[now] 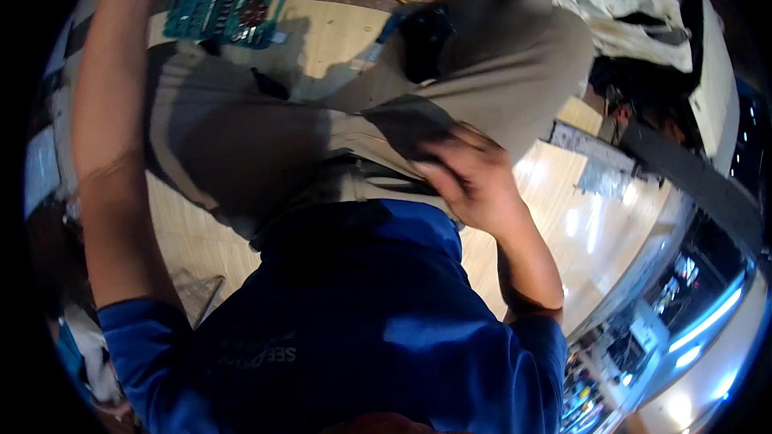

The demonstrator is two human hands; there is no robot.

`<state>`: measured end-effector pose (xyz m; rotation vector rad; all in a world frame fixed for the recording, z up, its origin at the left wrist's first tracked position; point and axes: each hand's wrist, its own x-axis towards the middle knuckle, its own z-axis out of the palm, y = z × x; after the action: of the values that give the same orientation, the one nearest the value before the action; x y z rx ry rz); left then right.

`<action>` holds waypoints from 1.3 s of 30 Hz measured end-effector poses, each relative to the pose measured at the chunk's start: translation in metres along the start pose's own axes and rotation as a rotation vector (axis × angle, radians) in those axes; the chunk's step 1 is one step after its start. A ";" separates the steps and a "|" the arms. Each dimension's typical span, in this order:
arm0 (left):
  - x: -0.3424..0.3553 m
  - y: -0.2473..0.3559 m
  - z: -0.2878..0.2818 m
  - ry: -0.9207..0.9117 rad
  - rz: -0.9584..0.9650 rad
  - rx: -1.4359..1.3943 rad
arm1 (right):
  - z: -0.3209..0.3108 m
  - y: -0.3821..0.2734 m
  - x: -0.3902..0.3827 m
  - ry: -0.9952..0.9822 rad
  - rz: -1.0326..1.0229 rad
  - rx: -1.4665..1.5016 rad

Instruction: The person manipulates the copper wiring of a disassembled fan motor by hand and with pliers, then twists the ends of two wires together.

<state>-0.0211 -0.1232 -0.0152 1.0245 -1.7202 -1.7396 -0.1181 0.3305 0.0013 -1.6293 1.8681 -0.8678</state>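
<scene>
My trousers [354, 130] lie below my right hand [473, 170], which is loosely curled, but if it holds something I cannot tell.

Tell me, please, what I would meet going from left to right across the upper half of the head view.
Left forearm → teal tool case → right hand → crumpled white cloth.
</scene>
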 end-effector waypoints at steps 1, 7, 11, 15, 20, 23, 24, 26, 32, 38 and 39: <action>0.003 -0.005 -0.009 -0.027 -0.043 -0.013 | 0.010 -0.002 0.024 -0.125 -0.088 0.046; -0.025 0.006 0.003 -0.094 0.027 0.043 | 0.081 0.015 0.076 -0.737 -0.298 -0.152; -0.035 -0.001 -0.031 0.011 0.017 -0.023 | 0.057 0.015 0.118 -0.852 -0.190 0.073; -0.044 -0.005 -0.054 0.140 -0.004 -0.172 | 0.010 0.026 0.180 -0.413 0.261 0.492; -0.059 -0.020 -0.026 0.127 -0.053 -0.390 | -0.013 0.040 0.257 -0.179 0.593 0.861; -0.072 -0.022 0.004 -0.008 0.002 0.240 | 0.009 0.049 0.274 -0.156 0.616 0.937; -0.076 -0.025 0.009 -0.075 0.126 0.460 | 0.017 0.050 0.276 -0.137 0.630 1.016; -0.077 -0.010 0.026 -0.178 0.041 0.586 | 0.029 0.046 0.281 -0.152 0.625 0.943; -0.063 0.008 0.049 -0.294 0.190 -0.006 | 0.045 0.053 0.289 -0.285 0.638 0.837; -0.043 -0.002 0.042 -0.095 0.174 -0.126 | 0.055 0.068 0.280 -0.330 0.591 0.785; -0.040 -0.004 0.042 -0.098 0.186 -0.172 | 0.055 0.072 0.278 -0.314 0.572 0.728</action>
<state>-0.0289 -0.0654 -0.0150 0.6930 -1.6333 -1.8062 -0.1669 0.0535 -0.0796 -0.6875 1.4258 -0.8305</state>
